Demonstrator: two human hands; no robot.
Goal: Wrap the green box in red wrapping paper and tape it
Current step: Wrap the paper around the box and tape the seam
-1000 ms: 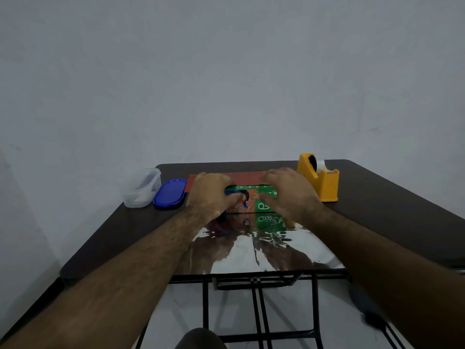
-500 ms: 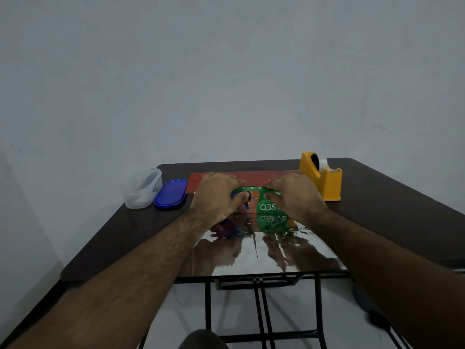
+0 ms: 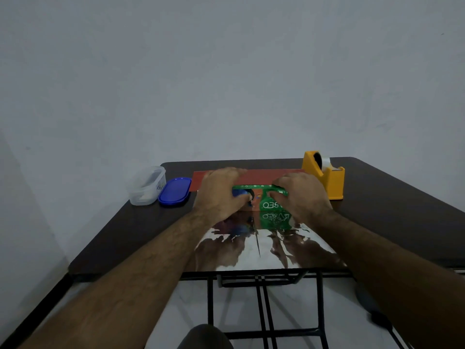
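Green box now more upright.

A plain pale grey wall fills the upper view, evenly and dimly lit; a second wall meets it at a corner on the left; the dark brown tabletop stands against the far wall on a black metal folding frame; below lies a pale, glossy floor.

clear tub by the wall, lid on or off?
Off. The clear tub stands open-topped; its blue lid lies flat on the table beside it.
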